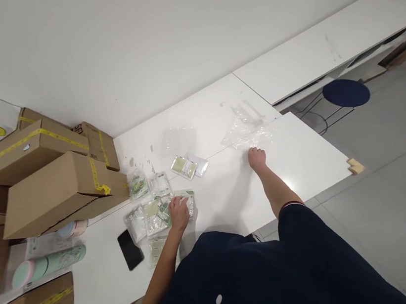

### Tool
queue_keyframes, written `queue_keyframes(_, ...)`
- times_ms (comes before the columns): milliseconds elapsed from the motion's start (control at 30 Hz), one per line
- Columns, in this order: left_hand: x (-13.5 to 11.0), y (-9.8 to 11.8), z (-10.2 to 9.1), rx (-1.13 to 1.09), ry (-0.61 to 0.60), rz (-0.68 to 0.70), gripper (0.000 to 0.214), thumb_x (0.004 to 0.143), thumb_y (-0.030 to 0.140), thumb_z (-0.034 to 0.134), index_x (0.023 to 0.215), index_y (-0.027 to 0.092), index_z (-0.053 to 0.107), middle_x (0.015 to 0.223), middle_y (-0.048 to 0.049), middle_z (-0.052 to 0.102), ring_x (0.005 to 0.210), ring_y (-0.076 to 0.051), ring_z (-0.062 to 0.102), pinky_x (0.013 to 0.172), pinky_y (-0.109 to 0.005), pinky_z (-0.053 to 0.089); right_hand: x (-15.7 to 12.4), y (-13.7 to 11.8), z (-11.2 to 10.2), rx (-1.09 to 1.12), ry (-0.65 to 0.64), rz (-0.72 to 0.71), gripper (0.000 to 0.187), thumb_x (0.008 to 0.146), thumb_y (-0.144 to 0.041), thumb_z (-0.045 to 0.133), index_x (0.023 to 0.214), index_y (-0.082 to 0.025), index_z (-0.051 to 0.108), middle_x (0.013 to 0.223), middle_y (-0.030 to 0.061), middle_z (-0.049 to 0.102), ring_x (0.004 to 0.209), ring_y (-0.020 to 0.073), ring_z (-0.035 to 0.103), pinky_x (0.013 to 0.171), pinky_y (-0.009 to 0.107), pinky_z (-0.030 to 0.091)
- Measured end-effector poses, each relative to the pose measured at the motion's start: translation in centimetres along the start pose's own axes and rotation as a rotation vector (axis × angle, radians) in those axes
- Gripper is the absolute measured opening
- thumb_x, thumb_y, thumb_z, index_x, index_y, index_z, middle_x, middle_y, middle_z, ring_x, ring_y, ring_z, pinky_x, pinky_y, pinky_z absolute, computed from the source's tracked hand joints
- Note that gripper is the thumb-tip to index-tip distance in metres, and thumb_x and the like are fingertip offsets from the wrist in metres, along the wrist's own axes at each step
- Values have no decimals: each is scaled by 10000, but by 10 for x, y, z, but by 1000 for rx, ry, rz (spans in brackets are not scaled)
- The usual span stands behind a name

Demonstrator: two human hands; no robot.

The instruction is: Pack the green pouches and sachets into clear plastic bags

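Observation:
My left hand (179, 214) reaches over a group of small flat packets, its fingers apart and touching the top of them. Beneath and beside its fingers lie a green-and-white packet (191, 204) and a clear-and-green packet (155, 221). My right hand (257, 158) rests on the table with curled fingers, at the near edge of crumpled clear plastic bags (247, 128). Whether it pinches the plastic is hidden. Between the hands, farther back, a green packet (184, 167) overlaps a silver-white packet (200, 166).
A black phone (130, 250) lies left of the packets on the white table (219, 194). Taped cardboard boxes (58, 191) are stacked at the left, near a mint-green bottle (53, 264). A clear plastic sheet (179, 139) lies toward the wall. A dark blue stool (346, 93) stands at the right.

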State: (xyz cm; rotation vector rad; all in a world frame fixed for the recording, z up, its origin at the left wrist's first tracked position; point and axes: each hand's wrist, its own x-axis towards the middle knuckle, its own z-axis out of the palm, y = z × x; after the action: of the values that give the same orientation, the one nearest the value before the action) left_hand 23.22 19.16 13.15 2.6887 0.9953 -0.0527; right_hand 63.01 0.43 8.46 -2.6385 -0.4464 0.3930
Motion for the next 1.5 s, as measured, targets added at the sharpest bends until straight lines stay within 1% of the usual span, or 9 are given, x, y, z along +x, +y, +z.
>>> queue_keyframes(167,0,11,1,-240,32,54,394,864,155,453,1162,265,687,1212,-91,627,1267,-262,464,1136,-437,300,-30,-12,-12,156,18,20,258,899,-233,448,1024,-129,650,1006,205,676,1048,315,600,945,494,406)
queue_keyframes(300,14,44,-1,-768,4,-97,302,896,308,524,1155,228,657,1174,-103,643,1152,-239,564,1072,-434,389,-94,-42,-30,939,92,-9,261,895,-433,510,969,-207,617,898,45,687,849,177,638,857,359,499)
queue_keyframes(400,26,70,-10,-1324,-270,-441,559,867,546,569,1320,225,506,1268,-136,593,1014,-230,644,937,-417,490,-150,-63,-36,1461,-4,30,265,783,-454,678,894,-230,591,747,-37,621,683,112,590,774,312,529)
queue_keyframes(500,35,85,-18,-1777,-580,-570,712,786,703,580,1310,233,476,1263,-147,592,917,-227,677,802,-389,540,-192,-69,-31,1564,-180,133,289,714,-416,760,822,-230,566,661,-70,551,586,78,523,651,243,518)
queue_keyframes(700,21,85,-10,-1770,-422,-523,435,689,449,800,982,161,655,856,-40,654,591,-64,567,615,-223,465,-229,-45,-11,1454,-135,363,438,684,-527,758,683,-222,444,554,-89,400,473,63,410,433,185,375)
queue_keyframes(967,2,64,7,-1378,-197,-405,407,625,452,791,543,153,526,566,19,539,539,-74,468,553,-221,351,-221,-20,-4,957,-3,187,450,711,-586,690,599,-203,483,570,-40,512,527,89,456,530,234,411)
queue_keyframes(1233,0,66,16,-1249,-127,-333,483,678,476,729,446,182,424,476,38,456,504,-83,436,526,-218,316,-216,-11,12,497,-160,275,587,859,-689,381,548,-209,512,491,5,476,492,147,458,541,295,400)
queue_keyframes(1367,10,69,-2,-1321,-74,-363,485,756,552,644,509,182,451,523,25,484,517,-89,482,542,-219,363,-222,-17,-4,375,-140,112,647,874,-707,332,957,-149,648,684,50,617,649,196,570,657,321,454)
queue_keyframes(1500,37,87,-45,-1574,-59,-391,472,738,544,691,559,177,453,543,41,435,534,-90,510,564,-225,413,-234,-37,-42,172,-186,-146,1155,673,-718,658,1538,-178,117,1178,127,644,980,296,634,764,374,490)
